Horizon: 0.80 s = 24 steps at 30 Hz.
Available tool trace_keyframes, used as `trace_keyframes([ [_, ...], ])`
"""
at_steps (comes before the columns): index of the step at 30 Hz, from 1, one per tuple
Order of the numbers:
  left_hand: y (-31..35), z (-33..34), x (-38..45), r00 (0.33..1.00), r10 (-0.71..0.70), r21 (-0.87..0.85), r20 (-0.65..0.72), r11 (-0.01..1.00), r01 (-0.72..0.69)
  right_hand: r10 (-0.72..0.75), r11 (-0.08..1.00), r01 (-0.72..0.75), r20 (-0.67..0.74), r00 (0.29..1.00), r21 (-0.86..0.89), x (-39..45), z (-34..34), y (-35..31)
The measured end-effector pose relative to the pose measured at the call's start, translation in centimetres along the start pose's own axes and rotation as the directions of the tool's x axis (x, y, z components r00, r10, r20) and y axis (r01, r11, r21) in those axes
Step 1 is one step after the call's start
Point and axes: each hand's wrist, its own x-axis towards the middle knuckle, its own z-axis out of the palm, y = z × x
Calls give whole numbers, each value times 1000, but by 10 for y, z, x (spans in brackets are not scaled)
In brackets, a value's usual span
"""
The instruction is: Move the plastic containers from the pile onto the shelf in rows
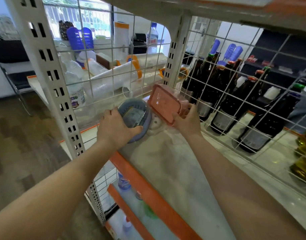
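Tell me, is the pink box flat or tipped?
Tipped. The pink box leans on its edge, lid facing the camera, held by the right hand.

Round grey-blue container [134, 118] tilted; pink rectangular container [163, 103] tilted

Bright daylight pouring through window [75, 16] at back left, slightly blown out. Shelf surface [174, 161] evenly lit, shadows soft, faint. Glossy glints on brown bottles [225, 101] behind wire mesh. Wide-angle warp bends shelf uprights near edges. Whole shot bit soft, top right corner smeared, forearms up close fuzzy.
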Motion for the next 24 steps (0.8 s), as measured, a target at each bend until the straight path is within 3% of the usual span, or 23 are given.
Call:
trace_keyframes([
  [5,-1,-12,-13,998,28,34,62,999,-30,-19,999,18,-22,1000,-42,-36,-20,-3],
  [14,-10,-29,-55,973,195,-112,125,977,-181,90,992,-106,-190,978,-72,-141,-58,-18],
  [18,11,-28,-86,949,261,-154,179,960,-235,154,981,-181,-298,942,-65,-193,-89,-14],
  [24,58,-2,-148,848,423,-405,318,870,-282,231,937,-328,-487,842,-122,-275,-173,-13],
])
